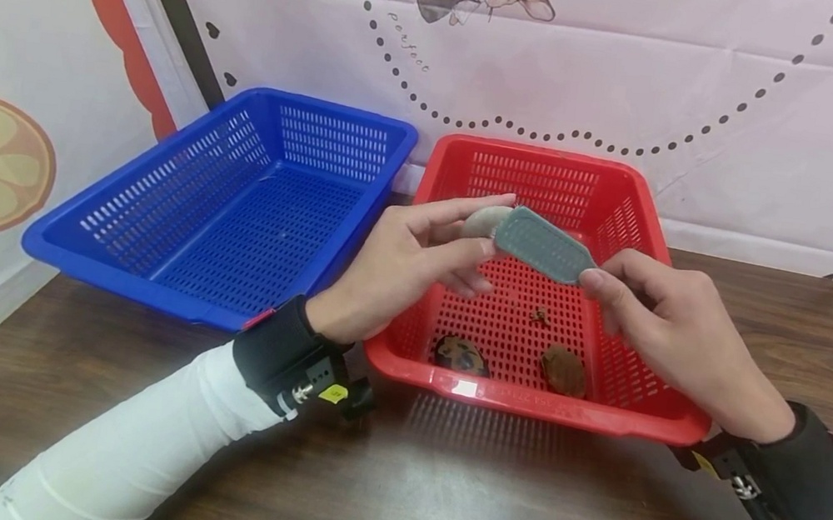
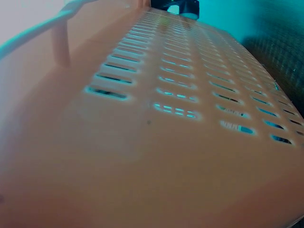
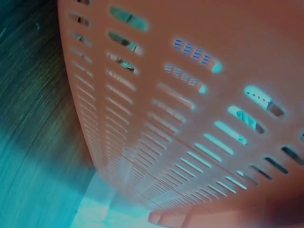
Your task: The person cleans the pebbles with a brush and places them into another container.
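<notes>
Above the red basket [image 1: 523,408], my left hand [image 1: 413,251] holds a pale rounded object [image 1: 482,220] between thumb and fingers. My right hand [image 1: 674,318] pinches the narrow end of a flat grey-green paddle-shaped tool [image 1: 539,242]. The tool's broad end meets or overlaps the pale object; whether they touch I cannot tell. Below, a brown lump [image 1: 564,370] and a dark mottled lump [image 1: 460,355] lie on the basket floor, with small brown bits [image 1: 539,315] farther back. Both wrist views show slotted basket wall close up, with neither hand in sight.
A blue basket [image 1: 209,307] stands to the left of the red one on the brown wooden table [image 1: 440,480]. Behind both hangs a pale printed cloth [image 1: 630,80]. More cloth [image 1: 9,28] covers the left side.
</notes>
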Demonstrator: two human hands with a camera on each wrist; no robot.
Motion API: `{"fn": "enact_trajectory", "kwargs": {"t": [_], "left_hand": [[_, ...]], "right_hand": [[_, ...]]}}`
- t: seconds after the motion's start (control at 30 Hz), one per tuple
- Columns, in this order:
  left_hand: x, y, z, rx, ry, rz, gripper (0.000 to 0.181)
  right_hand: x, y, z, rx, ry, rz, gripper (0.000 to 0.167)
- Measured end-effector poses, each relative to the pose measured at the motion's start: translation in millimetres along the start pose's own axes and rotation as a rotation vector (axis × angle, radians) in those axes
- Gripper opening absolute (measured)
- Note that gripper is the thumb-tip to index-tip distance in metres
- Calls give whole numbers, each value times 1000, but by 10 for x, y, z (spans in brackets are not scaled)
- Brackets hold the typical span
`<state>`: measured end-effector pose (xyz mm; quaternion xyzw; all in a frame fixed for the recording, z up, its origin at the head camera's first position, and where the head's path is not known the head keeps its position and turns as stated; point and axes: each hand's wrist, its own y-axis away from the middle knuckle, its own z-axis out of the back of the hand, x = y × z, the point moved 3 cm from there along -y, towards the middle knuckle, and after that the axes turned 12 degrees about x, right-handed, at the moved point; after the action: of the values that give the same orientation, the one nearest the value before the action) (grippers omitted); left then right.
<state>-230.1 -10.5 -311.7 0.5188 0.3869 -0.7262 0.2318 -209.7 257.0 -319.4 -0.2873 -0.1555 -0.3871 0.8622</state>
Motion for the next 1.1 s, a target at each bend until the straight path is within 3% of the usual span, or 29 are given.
{"fn": "enact_trajectory", "kwargs": {"t": [0.23,0.43,0.57,0.73,0.9,1.0,1.1], "left_hand": [[4,-4,7,-38,6,-13,41],[5,15,8,-48,17,16,43],[-6,26,-1,-39,24,36,49],[2,21,-9,-30,44,10,56],[6,15,-16,-12,39,-14,59],[11,12,-14,-20,13,-4,59],[9,11,-13,-25,-11,3,58]], "right_hand": [[-5,-10,-4,9,11,-54,9],[-25,17,22,-90,-73,-45,5],[-10,11,14,-37,-93,18,9],[-21,4,18,-46,-46,-44,6],[-11,3,0,10,-39,-30,9],[-15,6,7,-14,-34,-62,6],[-9,5,13,-23,-38,-39,7]]}}
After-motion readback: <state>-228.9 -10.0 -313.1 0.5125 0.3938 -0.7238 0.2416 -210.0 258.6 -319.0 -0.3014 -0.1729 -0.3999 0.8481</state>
